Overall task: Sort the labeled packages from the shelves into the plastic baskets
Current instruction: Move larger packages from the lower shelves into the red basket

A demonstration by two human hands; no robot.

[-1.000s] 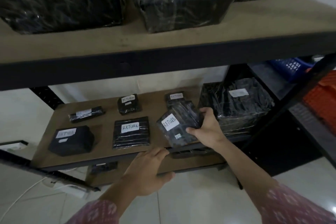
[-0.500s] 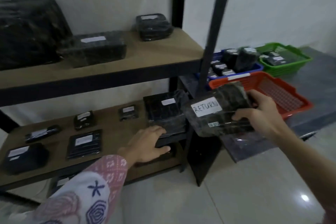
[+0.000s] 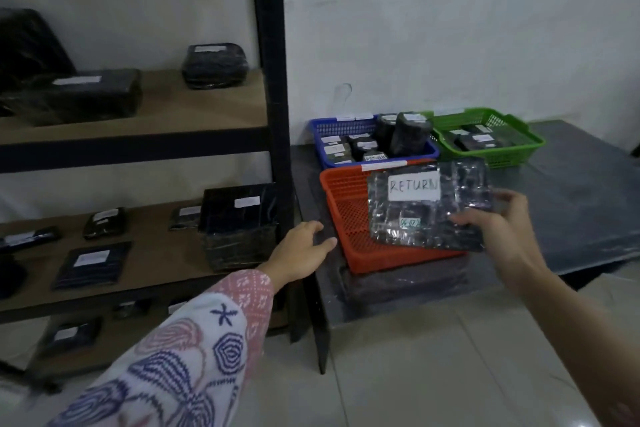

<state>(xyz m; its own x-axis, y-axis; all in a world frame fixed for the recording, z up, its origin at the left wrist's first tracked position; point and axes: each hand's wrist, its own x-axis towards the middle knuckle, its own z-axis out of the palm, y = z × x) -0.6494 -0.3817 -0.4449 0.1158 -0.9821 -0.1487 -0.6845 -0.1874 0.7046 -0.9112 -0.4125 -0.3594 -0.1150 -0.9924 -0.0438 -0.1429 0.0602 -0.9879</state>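
Holding the flat black plastic-wrapped RETURN package (image 3: 429, 208), label up to read, pinched in my right hand (image 3: 498, 229) above the empty orange plastic basket (image 3: 346, 215) at the bench's (image 3: 571, 184) near left corner; left hand (image 3: 301, 250) spread, idle

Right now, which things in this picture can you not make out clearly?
- Strip label on the orange basket rim: head view, too blurred to read.
- Orange basket floor: partly hidden by the RETURN package in the right hand.
- Labels on shelf packages: too small.
- Green basket contents: labels too small.
- Left hand: contact with the table edge unclear.

Right hand (image 3: 498, 229) grips a package; left hand (image 3: 301, 246) reaches out flat.
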